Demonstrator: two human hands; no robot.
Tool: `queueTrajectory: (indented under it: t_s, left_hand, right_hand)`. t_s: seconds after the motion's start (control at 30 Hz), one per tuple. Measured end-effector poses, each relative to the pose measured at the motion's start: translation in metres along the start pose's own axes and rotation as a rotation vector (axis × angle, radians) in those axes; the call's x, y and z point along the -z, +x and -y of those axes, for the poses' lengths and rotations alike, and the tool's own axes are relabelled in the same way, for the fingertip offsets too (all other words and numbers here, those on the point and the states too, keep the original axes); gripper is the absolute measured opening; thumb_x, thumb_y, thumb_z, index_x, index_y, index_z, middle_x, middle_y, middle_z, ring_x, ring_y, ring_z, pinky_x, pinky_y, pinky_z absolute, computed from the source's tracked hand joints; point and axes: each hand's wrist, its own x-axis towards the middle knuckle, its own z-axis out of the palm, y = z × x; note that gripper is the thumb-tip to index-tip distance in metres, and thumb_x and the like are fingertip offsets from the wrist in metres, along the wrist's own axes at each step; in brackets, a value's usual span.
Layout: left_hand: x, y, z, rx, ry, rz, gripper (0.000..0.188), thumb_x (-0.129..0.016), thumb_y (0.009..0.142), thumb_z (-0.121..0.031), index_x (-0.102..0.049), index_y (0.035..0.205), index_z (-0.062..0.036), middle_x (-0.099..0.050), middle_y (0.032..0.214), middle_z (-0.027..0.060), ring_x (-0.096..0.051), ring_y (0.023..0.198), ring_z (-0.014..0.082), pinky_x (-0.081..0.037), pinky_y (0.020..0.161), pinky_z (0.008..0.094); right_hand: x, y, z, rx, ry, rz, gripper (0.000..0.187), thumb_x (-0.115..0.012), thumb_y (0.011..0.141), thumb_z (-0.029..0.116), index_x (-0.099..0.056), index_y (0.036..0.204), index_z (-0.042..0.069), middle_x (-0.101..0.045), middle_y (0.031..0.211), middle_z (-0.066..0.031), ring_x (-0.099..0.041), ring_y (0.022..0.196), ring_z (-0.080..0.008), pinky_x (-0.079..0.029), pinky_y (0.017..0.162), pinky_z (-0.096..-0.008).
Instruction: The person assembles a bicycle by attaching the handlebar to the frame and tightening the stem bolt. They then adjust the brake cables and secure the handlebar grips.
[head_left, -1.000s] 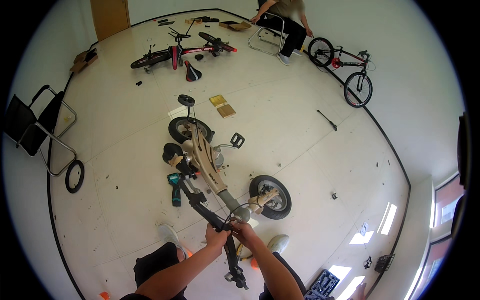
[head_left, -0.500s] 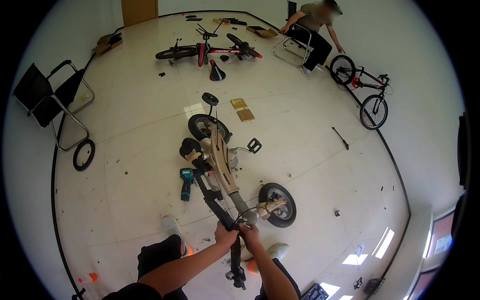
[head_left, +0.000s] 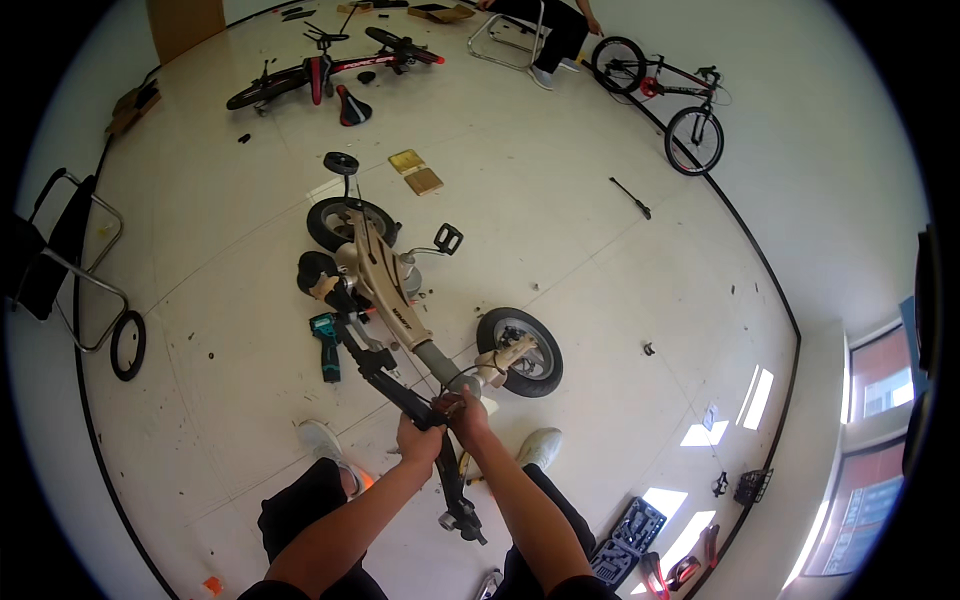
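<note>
A small-wheeled folding bike with a cream frame [head_left: 385, 290] lies on its side on the floor before me. One small wheel [head_left: 520, 352] is turned out to the right of the frame's near end; the other wheel [head_left: 350, 222] is at its far end. Alongside the frame and toward me runs a long black tube [head_left: 455, 490]. My left hand [head_left: 420, 440] is closed round this tube. My right hand [head_left: 467, 420] is closed right beside it, at the grey joint where a thin cable loops; what its fingers pinch is hidden. A teal cordless drill [head_left: 326, 345] lies left of the bike.
An open tool case [head_left: 628, 540] sits at lower right, by a wire basket [head_left: 752, 487]. A black chair [head_left: 70, 250] and loose tyre [head_left: 128, 345] are on the left. Farther off lie a red-black bike [head_left: 340, 68] and a saddle [head_left: 353, 105]; a person sits near another bike [head_left: 660, 85].
My view has shifted, so the whole scene sits farther up and left. More of the tool case shows at lower right. Both hands stay on the tube and joint area.
</note>
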Motion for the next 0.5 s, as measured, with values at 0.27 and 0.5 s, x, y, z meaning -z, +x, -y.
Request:
queueTrajectory:
  t_s: [0.27, 0.5]
  left_hand:
    - [-0.005, -0.002, -0.012, 0.026, -0.047, 0.001, 0.047, -0.066, 0.066, 0.005, -0.053, 0.110, -0.0010, -0.064, 0.099, 0.0123, -0.063, 0.092, 0.0258, -0.049, 0.081, 0.0341]
    - [-0.003, -0.003, -0.016, -0.011, 0.022, -0.003, 0.039, -0.066, 0.067, 0.007, -0.052, 0.102, 0.0001, -0.064, 0.090, 0.0105, -0.063, 0.083, 0.0200, -0.050, 0.070, 0.0306]
  right_hand:
    - [-0.025, -0.034, 0.012, 0.166, -0.247, -0.155, 0.037, -0.047, 0.096, 0.030, -0.063, 0.086, -0.002, -0.060, 0.074, -0.0101, -0.058, 0.066, -0.0184, -0.048, 0.060, -0.0313]
    - [0.009, -0.002, -0.010, 0.425, -0.816, -0.303, 0.038, -0.048, 0.096, 0.028, -0.066, 0.086, -0.004, -0.068, 0.080, -0.0137, -0.063, 0.071, -0.0187, -0.048, 0.065, -0.0315]
